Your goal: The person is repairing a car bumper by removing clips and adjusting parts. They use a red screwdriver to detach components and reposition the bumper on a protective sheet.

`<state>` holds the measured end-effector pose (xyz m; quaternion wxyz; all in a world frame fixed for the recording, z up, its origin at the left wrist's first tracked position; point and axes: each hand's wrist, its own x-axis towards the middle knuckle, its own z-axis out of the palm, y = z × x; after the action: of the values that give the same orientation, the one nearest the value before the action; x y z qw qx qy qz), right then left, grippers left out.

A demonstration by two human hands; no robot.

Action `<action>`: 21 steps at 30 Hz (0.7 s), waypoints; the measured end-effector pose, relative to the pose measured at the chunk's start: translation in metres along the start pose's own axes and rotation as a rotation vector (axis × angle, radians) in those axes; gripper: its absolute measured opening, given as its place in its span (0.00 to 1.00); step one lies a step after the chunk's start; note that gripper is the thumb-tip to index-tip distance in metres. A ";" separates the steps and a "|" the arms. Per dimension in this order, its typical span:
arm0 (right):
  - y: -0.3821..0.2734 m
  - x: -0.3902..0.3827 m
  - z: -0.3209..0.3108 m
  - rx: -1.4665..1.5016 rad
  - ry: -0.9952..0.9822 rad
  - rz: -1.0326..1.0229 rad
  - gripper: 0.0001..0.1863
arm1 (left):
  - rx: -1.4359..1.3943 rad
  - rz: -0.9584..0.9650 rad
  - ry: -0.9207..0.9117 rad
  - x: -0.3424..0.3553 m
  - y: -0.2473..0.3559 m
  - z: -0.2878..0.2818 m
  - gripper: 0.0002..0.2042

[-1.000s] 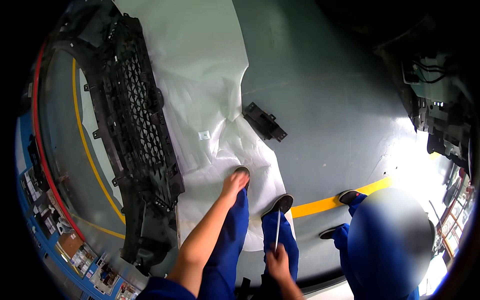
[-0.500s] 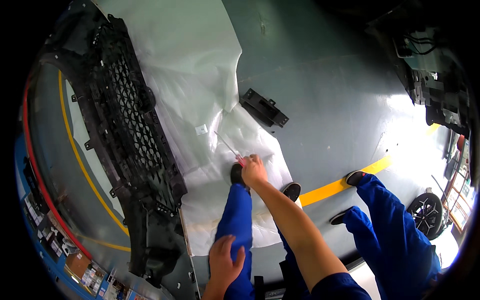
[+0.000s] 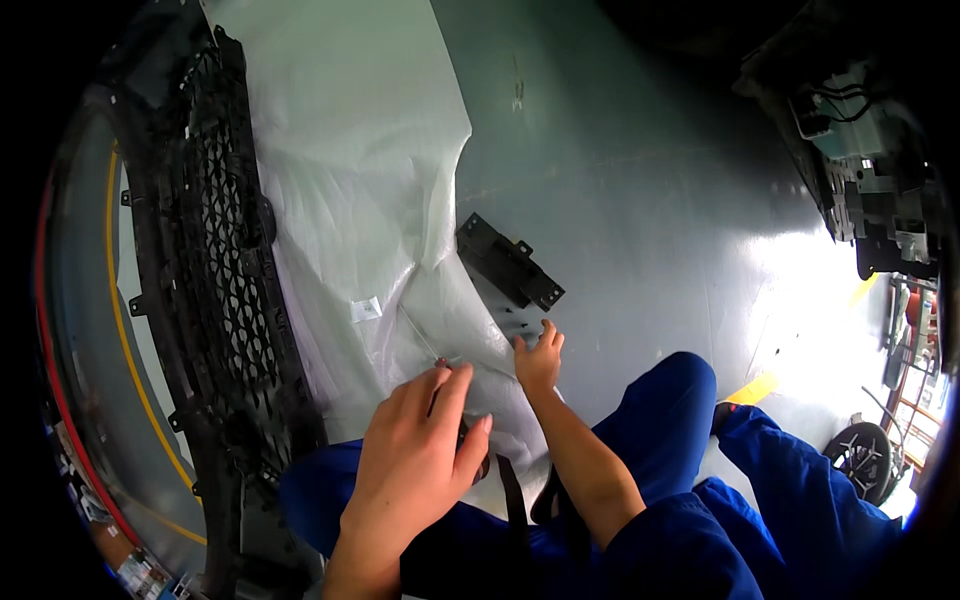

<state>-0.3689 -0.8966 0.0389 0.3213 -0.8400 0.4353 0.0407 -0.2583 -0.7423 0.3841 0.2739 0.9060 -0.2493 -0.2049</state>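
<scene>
My right hand (image 3: 541,358) reaches down at the edge of the white foam sheet (image 3: 350,190), its thumb and fingers apart. Just beyond its fingertips, small dark pieces (image 3: 523,325), too small to name, lie on the floor next to a black bracket (image 3: 510,262). Nearer to me, my left hand (image 3: 415,440) hovers over the sheet, fingers loosely spread and holding nothing that I can see. Past its fingertips shows the thin shaft of a screwdriver (image 3: 417,330); most of its handle is hidden behind that hand.
A long black car bumper with a mesh grille (image 3: 235,270) lies along the left. My bent knee (image 3: 665,395) rises at the right. Beside me are another person's blue-clad legs (image 3: 790,460). A wheel (image 3: 862,455) stands farther right, below dark vehicle parts (image 3: 865,180).
I have sunk into a squat. My right hand has let go of the screwdriver and moved right toward the bracket; my left hand has come up and forward over the sheet.
</scene>
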 end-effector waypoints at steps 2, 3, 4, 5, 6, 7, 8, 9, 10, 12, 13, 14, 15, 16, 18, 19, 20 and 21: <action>0.004 0.014 0.009 0.020 -0.057 -0.171 0.28 | 0.025 0.063 -0.044 -0.003 0.007 0.001 0.24; 0.008 0.019 0.015 0.036 -0.075 -0.243 0.28 | 0.052 0.068 -0.087 -0.004 0.014 0.001 0.25; 0.008 0.022 0.016 0.014 -0.107 -0.295 0.28 | 0.063 0.073 -0.086 -0.010 0.018 0.003 0.25; 0.005 0.031 0.018 -0.008 -0.138 -0.348 0.27 | 0.073 0.077 -0.084 -0.015 0.021 0.007 0.25; 0.001 0.043 0.018 -0.037 -0.163 -0.414 0.27 | 0.077 0.083 -0.067 -0.017 0.024 0.007 0.25; -0.003 0.042 0.018 -0.076 -0.172 -0.412 0.26 | 0.051 0.075 -0.085 -0.021 0.028 0.004 0.25; -0.002 0.037 0.018 -0.098 -0.163 -0.461 0.25 | 0.023 0.071 -0.097 -0.027 0.030 0.002 0.25; 0.006 0.040 0.025 -0.117 -0.142 -0.523 0.24 | 0.000 0.074 -0.094 -0.029 0.036 -0.001 0.25; 0.012 0.044 0.032 -0.140 -0.136 -0.590 0.23 | -0.027 0.061 -0.090 -0.031 0.038 -0.001 0.25; 0.013 0.045 0.040 -0.185 -0.156 -0.610 0.15 | 0.007 0.021 -0.051 -0.037 0.038 0.000 0.25; 0.015 0.046 0.042 -0.205 -0.185 -0.619 0.14 | 0.033 -0.003 -0.043 -0.039 0.037 0.000 0.25; 0.016 0.050 0.042 -0.225 -0.213 -0.625 0.12 | 0.060 -0.026 -0.037 -0.039 0.036 0.000 0.25; 0.012 0.045 0.043 -0.219 -0.227 -0.627 0.10 | 0.077 -0.061 -0.043 -0.041 0.036 0.003 0.23; 0.007 0.040 0.042 -0.226 -0.248 -0.600 0.09 | 0.056 -0.072 -0.032 -0.037 0.033 0.013 0.22; 0.001 0.033 0.039 -0.251 -0.281 -0.547 0.07 | 0.007 -0.087 -0.002 -0.016 0.022 0.049 0.20; 0.002 0.036 0.040 -0.275 -0.313 -0.511 0.07 | 0.031 -0.056 0.010 -0.001 0.016 0.071 0.18; 0.009 0.041 0.037 -0.236 -0.317 -0.480 0.08 | 0.056 -0.020 0.020 0.015 0.006 0.096 0.16; 0.024 0.056 0.041 -0.183 -0.279 -0.424 0.08 | 0.093 0.045 -0.104 0.041 -0.011 0.129 0.14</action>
<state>-0.3440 -0.9229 -0.0250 0.3023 -0.9242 0.1956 0.1272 -0.2876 -0.8088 0.2692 0.2227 0.9000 -0.2927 -0.2339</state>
